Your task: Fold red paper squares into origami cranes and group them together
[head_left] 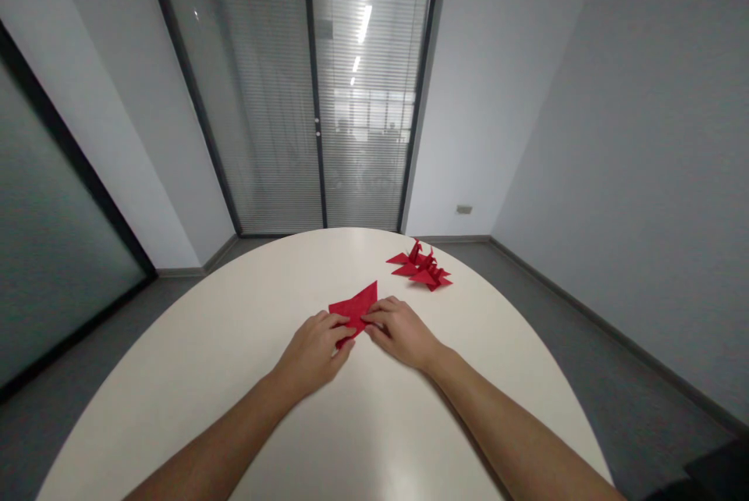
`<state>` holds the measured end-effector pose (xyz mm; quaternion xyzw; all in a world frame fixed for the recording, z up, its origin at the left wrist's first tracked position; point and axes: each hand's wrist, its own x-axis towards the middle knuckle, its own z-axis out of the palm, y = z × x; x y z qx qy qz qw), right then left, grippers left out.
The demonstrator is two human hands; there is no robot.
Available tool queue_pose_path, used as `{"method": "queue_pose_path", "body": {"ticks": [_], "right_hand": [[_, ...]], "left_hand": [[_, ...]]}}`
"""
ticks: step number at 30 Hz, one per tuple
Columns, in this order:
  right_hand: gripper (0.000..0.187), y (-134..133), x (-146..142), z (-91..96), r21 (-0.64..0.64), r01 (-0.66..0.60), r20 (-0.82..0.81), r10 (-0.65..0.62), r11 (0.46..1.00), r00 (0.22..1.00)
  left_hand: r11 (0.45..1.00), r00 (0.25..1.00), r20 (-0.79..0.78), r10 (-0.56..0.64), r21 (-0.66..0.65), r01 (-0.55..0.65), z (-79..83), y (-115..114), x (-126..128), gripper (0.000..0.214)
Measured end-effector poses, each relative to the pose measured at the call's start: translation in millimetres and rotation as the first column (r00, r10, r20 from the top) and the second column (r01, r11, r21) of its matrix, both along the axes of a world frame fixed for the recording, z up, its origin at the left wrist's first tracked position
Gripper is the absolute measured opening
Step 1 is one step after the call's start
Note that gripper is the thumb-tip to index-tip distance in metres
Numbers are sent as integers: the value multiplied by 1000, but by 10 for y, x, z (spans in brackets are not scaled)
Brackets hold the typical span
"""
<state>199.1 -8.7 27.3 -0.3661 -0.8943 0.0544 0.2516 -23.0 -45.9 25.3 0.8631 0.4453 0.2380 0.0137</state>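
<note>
A folded sheet of red paper [355, 304] lies flat on the white round table [234, 345], its point aimed away from me. My left hand [314, 349] rests on its near left corner with the fingers bent and pressed onto the paper. From the right, my right hand [399, 330] meets it, fingertips pinching the paper's near edge. Both hands touch each other's fingertips over the paper.
Two or three finished red paper cranes [421, 267] sit close together further back on the table, to the right. Beyond the table's far edge is a grey floor, a glass door with blinds [316, 87] and grey walls.
</note>
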Motion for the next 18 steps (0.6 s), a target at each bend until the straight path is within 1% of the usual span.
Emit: {"method": "queue_pose_path", "body": {"ticks": [5,9,10,14,16,18], "right_hand": [[29,15,35,-3,-46,-35,1,35,998,999],[40,16,54,7,-84,-62,18,64,995,998],[43,17,55,5,-93,-69,20,71,993,997],[53,25,55,-2,-140,-105,21,109,985,994],[55,24,54,7,-156,-119,22,124,981,992],[52,21,52,21,-148,-130,26,136,980,990]], "left_hand": [[989,989,32,-142,-30,143,50,-22,22,25],[977,977,66,-205,-53,208,-15,16,-55,36],[977,977,70,-203,-58,207,-47,35,-85,39],[989,988,82,-127,-61,132,-152,97,-168,41],[992,991,74,-110,-59,115,-149,102,-165,41],[993,993,55,-107,-52,110,-111,89,-144,40]]}}
